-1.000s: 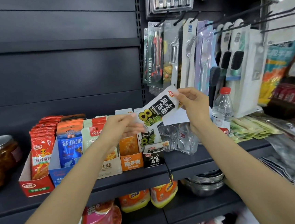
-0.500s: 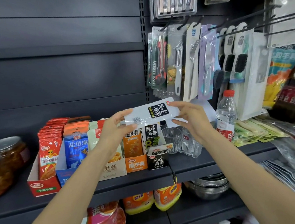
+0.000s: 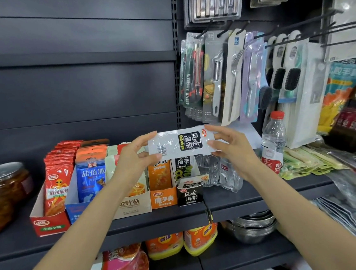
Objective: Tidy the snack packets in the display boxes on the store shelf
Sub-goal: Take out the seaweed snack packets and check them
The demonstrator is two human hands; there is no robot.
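The flat white snack packet with a black label (image 3: pixel 179 143) is up in the air, sideways, above the small black display box (image 3: pixel 190 195). The left hand (image 3: pixel 133 158) and right hand (image 3: pixel 229 145) each pinch one end. It is not put away yet. The other boxes look neat.

I hold a white snack packet (image 3: pixel 181 143) sideways between my left hand (image 3: pixel 134 159) and right hand (image 3: pixel 229 145), above the black display box (image 3: pixel 190 195). A water bottle (image 3: pixel 273 141) stands at 3 o'clock from it.
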